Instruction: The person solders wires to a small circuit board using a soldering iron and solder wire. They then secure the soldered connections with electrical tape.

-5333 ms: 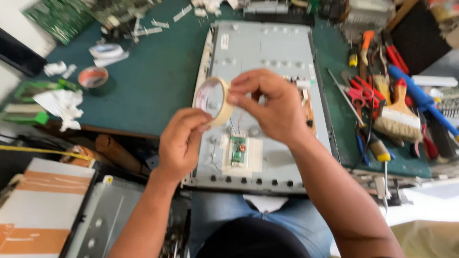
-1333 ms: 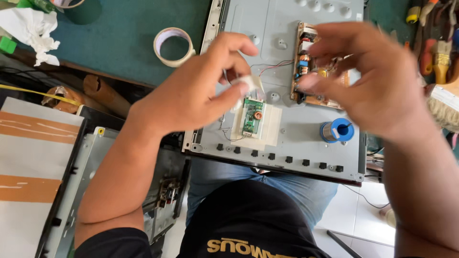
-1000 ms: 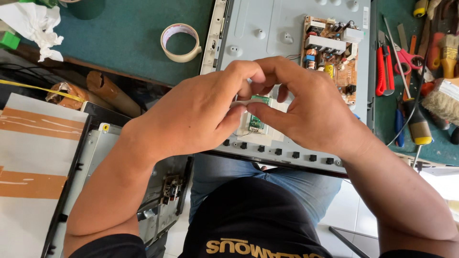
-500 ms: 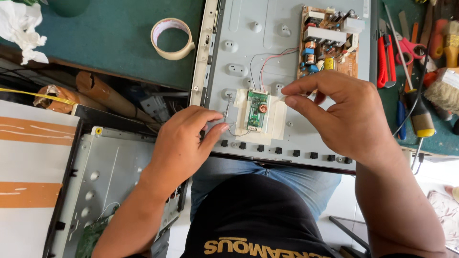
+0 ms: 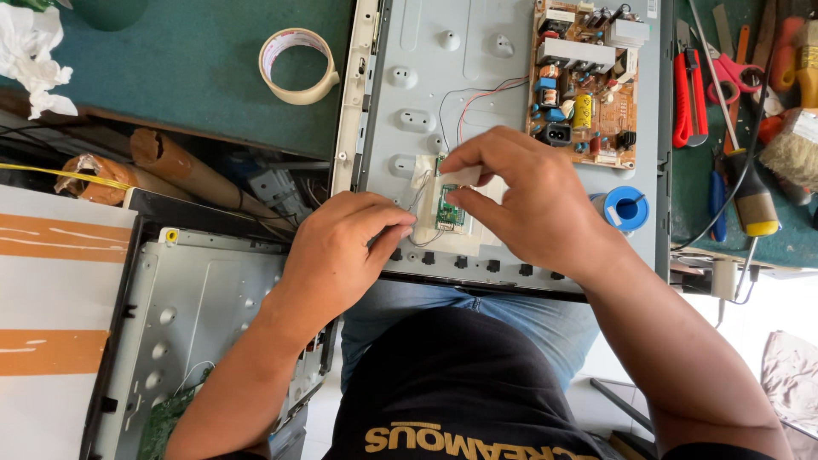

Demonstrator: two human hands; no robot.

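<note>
1. Take the small green circuit board (image 5: 449, 209) as your landmark: it lies on the grey metal back panel (image 5: 477, 77), near the panel's edge closest to you, with its long axis running away from you.
2. Your right hand (image 5: 528, 204) sits just right of the board, fingers pinched narrow on a strip of pale tape (image 5: 460, 176) held over the board's far end.
3. Your left hand (image 5: 341, 255) rests left of the board, fingers curled, fingertips pressing thin wires at the board's left edge; it holds nothing I can make out.
4. The board lies between your hands, with the right the nearer, since its tape touches the far end.
5. Up and right of the board sits the brown power board (image 5: 588, 81); directly right, a blue solder spool (image 5: 626, 207); up and left, a tape roll (image 5: 297, 66).
</note>
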